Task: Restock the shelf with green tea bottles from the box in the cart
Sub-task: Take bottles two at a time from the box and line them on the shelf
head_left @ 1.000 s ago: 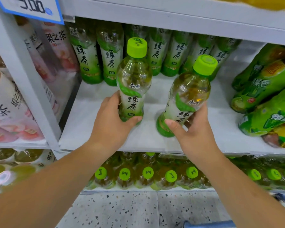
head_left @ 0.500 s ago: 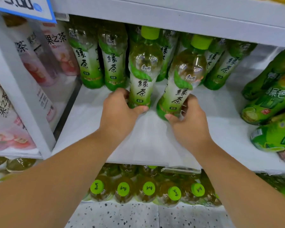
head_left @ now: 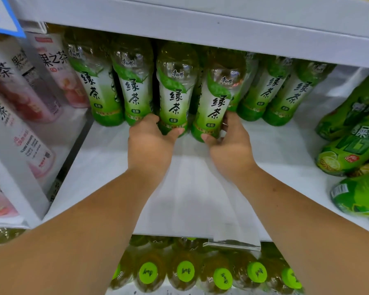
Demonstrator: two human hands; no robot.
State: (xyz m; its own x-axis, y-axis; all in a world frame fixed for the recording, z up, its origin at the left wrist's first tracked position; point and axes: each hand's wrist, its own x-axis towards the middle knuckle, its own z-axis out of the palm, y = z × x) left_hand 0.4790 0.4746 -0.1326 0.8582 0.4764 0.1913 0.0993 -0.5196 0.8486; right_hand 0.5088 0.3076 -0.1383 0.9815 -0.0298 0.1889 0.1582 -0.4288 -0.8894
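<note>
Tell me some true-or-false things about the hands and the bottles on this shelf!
1. The left hand holds one green tea bottle, and the right hand holds a second bottle. True.
2. The hands hold them by the caps. False: they grip them near the bottom.
3. Pink bottles stand to the left of the green tea ones. True.
4. The bottles on the shelf below have red tops. False: the caps down there are green.
5. Both held bottles lie flat on their sides. False: they are bottom-down, and the second bottle leans a little.
</note>
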